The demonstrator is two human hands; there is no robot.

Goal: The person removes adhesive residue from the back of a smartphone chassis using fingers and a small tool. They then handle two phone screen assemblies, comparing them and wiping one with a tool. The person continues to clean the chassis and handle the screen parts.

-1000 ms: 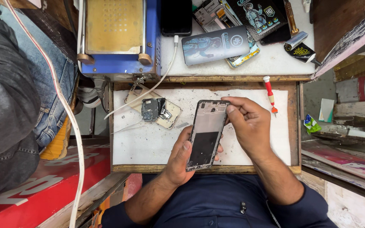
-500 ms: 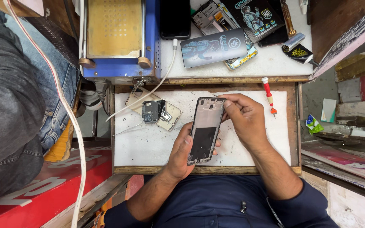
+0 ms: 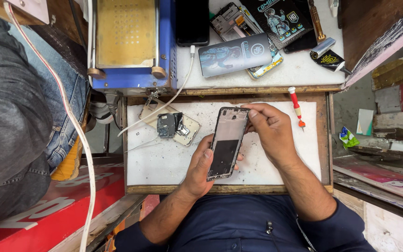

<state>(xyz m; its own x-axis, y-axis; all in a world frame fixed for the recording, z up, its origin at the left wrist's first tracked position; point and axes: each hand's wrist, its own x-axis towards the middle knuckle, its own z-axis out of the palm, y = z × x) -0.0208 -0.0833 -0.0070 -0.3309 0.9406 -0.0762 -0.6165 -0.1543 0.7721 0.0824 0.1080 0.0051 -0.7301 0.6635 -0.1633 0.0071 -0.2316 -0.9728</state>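
An opened phone frame (image 3: 227,142), dark with a grey upper inner plate, is held tilted above the white work board (image 3: 164,158). My left hand (image 3: 200,169) grips its lower left edge with the thumb along the side. My right hand (image 3: 271,133) pinches the frame's top right corner with fingertips. To the left on the board lie a beige back cover (image 3: 190,128) and a dark circuit part (image 3: 166,125) on top of it.
A red-handled screwdriver (image 3: 296,108) lies at the board's right edge. A blue machine with a yellow plate (image 3: 127,37) stands at the back left, a white cable (image 3: 183,81) trailing from it. Phones and packets (image 3: 239,53) clutter the back shelf. Another person's leg in jeans (image 3: 24,121) is at left.
The phone frame and both hands have shifted slightly; my right fingers stay at the frame's top corner. Nothing was picked up or let go.
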